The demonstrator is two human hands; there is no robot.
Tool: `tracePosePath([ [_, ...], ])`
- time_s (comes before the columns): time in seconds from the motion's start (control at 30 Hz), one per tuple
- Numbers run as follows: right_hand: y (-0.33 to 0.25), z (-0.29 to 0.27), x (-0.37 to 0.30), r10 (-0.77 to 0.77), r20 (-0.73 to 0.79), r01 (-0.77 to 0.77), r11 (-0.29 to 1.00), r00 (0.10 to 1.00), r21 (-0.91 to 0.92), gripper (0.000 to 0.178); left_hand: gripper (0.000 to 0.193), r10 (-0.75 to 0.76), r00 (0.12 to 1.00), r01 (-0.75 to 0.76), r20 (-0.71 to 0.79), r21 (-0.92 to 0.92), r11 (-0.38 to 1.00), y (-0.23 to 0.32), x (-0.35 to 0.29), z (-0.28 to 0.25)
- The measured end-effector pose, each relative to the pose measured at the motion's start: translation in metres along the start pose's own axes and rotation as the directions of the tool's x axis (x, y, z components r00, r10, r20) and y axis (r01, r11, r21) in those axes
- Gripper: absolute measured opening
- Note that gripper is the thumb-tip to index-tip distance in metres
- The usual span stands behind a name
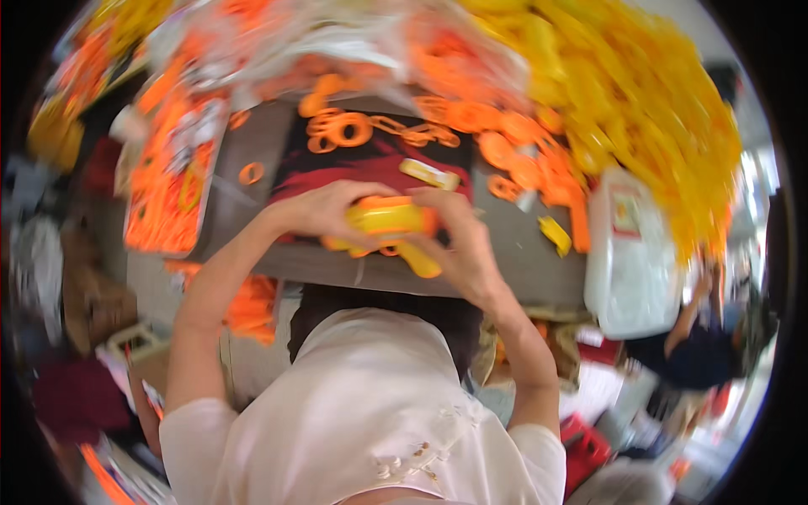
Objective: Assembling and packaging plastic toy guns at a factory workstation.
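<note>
Over the near edge of the table, both hands hold a yellow and orange plastic toy gun (389, 220), its yellow grip slanting down to the right. My left hand (330, 209) wraps round its left end, fingers over the top. On the other end my right hand (456, 236) is closed, with fingers on the orange part. Motion blurs the finer details. Just beyond the right hand, a small yellow and white tube-like thing (429, 173) lies on a dark red and black cloth (295, 160).
Orange rings (349, 130) and other orange parts (526, 164) lie across the back. At right rise a heap of yellow parts (631, 93) and a whitish plastic container (627, 269). An orange-filled tray (177, 194) stands left. A yellow piece (554, 236) lies right. Other people are at both sides.
</note>
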State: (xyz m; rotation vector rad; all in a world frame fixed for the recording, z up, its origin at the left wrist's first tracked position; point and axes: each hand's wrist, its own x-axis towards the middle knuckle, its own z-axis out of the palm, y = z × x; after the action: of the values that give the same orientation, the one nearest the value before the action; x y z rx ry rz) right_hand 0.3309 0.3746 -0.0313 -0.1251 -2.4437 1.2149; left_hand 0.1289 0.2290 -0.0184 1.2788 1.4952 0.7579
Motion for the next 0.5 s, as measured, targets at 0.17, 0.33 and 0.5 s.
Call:
tracePosePath([
  [0.17, -0.019, 0.003, -0.040, 0.081, 0.005, -0.080, 0.975, 0.997, 0.206, 0.069, 0.070, 0.183, 0.947, -0.109, -0.263, 0.273, 0.956, 0.033, -0.031, 0.053],
  [0.33, -0.022, -0.030, -0.139, 0.298, -0.078, -0.266, 0.923, 0.951, 0.277, 0.073, 0.091, 0.120, 0.988, -0.136, 0.101, 0.174, 0.975, 0.063, 0.009, 0.104],
  [0.5, -0.012, -0.101, -0.224, 0.762, -0.120, -0.697, 0.635, 0.637, 0.333, 0.060, 0.080, 0.408, 0.913, -0.394, 0.025, 0.317, 0.862, 0.060, 0.025, 0.105],
])
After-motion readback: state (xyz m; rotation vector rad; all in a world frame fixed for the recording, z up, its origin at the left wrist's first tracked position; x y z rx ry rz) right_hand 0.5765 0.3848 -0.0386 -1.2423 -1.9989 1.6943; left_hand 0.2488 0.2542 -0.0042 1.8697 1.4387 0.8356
